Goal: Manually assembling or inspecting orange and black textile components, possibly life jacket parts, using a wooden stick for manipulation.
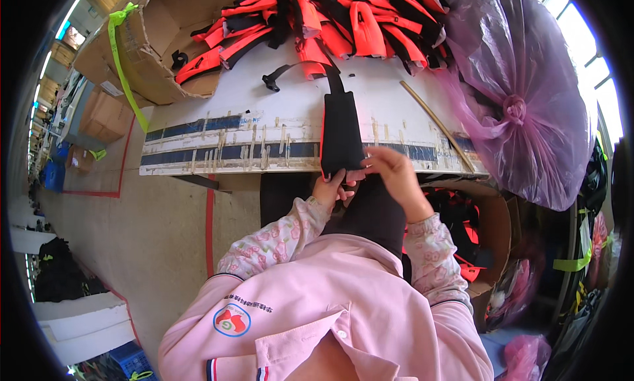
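Observation:
A long padded strap piece, black on top with an orange edge, lies pointing away from me over the table's front edge. From its far end runs a narrow black webbing strap that bends left to a black buckle. My left hand is closed on the near end of the pad, its thumb on top and its other fingers partly hidden underneath. At the pad's lower right corner is my right hand, fingers curled in a pinch. What lies between those fingertips is too small to make out.
Orange and black pieces are heaped at the table's back. A cardboard box stands back left; a purple plastic bag bulges at the right. On the white table lies a thin wooden stick. Below right, another box holds similar pieces.

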Demonstrator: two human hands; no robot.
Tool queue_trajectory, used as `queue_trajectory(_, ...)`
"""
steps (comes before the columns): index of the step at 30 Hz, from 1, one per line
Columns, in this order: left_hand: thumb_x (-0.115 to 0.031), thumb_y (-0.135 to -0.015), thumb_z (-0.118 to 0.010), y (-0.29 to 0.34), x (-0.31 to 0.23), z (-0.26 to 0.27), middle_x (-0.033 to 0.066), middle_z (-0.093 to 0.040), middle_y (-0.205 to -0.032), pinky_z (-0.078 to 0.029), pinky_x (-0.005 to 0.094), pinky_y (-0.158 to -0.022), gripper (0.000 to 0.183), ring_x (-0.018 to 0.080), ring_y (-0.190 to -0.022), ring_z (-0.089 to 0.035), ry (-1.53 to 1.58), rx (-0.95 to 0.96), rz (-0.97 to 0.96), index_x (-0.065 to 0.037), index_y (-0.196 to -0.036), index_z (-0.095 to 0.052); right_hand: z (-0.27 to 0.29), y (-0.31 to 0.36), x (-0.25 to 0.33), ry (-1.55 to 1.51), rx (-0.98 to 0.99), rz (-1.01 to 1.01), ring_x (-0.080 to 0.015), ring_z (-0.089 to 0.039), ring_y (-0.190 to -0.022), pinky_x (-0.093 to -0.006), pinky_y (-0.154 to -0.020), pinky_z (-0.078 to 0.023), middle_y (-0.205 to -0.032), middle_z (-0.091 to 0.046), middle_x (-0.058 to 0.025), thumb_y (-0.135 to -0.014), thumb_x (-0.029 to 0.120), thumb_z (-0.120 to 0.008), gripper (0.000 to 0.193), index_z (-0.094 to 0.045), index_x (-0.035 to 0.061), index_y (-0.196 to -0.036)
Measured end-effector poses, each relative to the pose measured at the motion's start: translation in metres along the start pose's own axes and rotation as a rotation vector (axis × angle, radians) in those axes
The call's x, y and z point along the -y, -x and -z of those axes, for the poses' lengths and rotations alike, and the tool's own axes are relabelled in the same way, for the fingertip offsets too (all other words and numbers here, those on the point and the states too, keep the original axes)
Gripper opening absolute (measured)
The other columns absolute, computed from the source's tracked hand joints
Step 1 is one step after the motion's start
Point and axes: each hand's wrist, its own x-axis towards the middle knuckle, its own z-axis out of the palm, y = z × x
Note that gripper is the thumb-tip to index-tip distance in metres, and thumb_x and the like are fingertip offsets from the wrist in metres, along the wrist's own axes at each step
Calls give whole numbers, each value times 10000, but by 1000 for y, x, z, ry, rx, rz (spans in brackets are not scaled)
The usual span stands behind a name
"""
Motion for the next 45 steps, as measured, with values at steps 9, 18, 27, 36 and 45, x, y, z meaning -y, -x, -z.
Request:
queue_trajectory(9,-252,-881,-562,5,-1,-14,85,-610,-689,-478,253,-440,216,128,-431,-524,-20,-93,-15,-39,-862,-590,-41,6,-38,641,-283,-59,-283,-610,-598,-331,-565,-486,-600,-583,-154,-760,114,-623,261,-541,-28,-963)
queue_trajectory(18,-160,-843,-570,-2,9,-17,63,-539,-560,-398,271,-385,139,151,-372,-483,33,-172,-74,-21,-834,-582,-40,-10,7,1042,-234,585,-245,-530,-961,-356,-811,-430,-955,-560,-97,-691,115,-614,286,-533,48,-957)
queue_trajectory(27,-79,-839,-527,-10,28,-10,61,-570,-675,-393,269,-391,64,155,-506,-541,-169,-130,-228,-62,-878,-574,-47,-25,-33,775,9,364,-271,-552,-802,-356,-724,-468,-819,-577,-83,-692,30,-560,148,-644,40,-814)
queue_trajectory(36,-303,-863,-561,15,-38,15,101,-584,-1005,-473,432,-844,352,238,-934,-592,220,418,256,-91,-1137,-497,-31,-22,-26,660,167,381,-274,-522,-829,-351,-763,-446,-859,-555,-111,-722,43,-571,267,-635,5,-978)
queue_trajectory(45,-371,-857,-575,-5,-51,19,111,-605,-940,-530,421,-757,357,215,-758,-622,45,181,502,-57,-1022,-541,-19,-30,-30,640,359,475,-271,-525,-810,-358,-735,-437,-887,-560,-99,-723,74,-598,241,-642,51,-958)
